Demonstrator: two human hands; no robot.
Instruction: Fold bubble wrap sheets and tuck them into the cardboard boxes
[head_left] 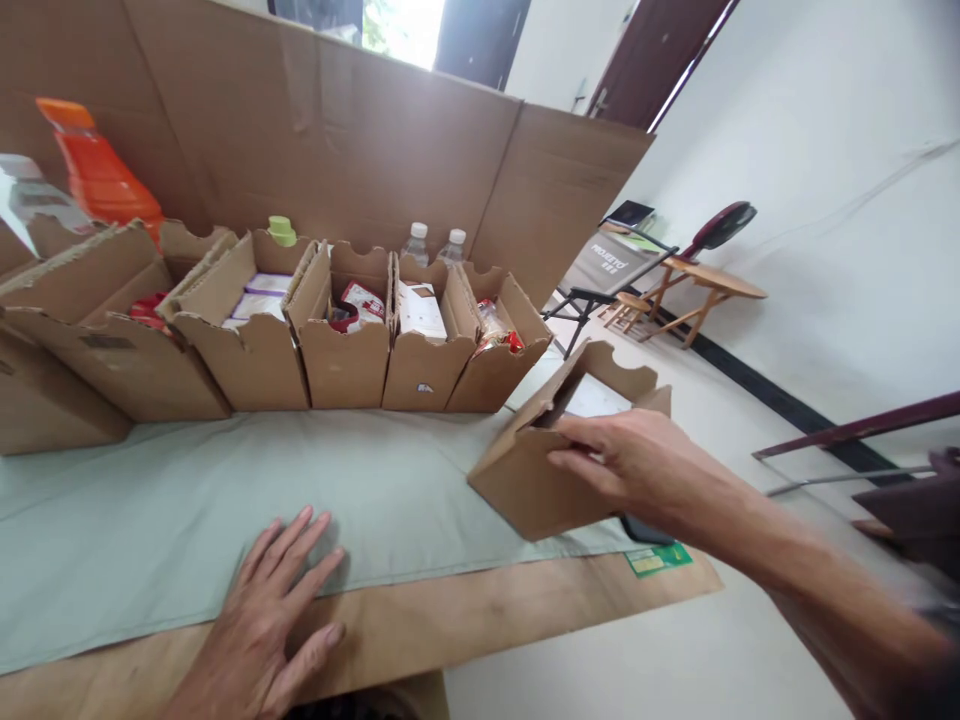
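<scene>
Brown corrugated cardboard makes nearly everything on this tabletop. The person's right hand grips a small open-topped cardboard box with a wavy cut rim. The fingers are laid over its upper edge and close on the wall. This box sits tilted at the right end of a pale green cloth, near the corner of the tabletop and well apart from the others. I cannot tell if its bottom rests on the cloth or is a little raised. Inside it a flat white sheet or packet shows.

I judge the box to be light and rather stiff, with a dry, matt surface that does not slip. The thin walls may bend if they are squeezed in the middle. A hold on the rim near a corner, or under the base, seems safer, since the open top lets the contents slide out when it tips.

The left hand lies flat and released, palm down, with spread fingers at the near edge of the cloth. It holds nothing.

Behind, a row of similar open cardboard boxes stands side by side, touching, filled with packets. An orange plastic bottle and two clear bottles with white caps rise behind them, before a tall folded cardboard wall.
</scene>
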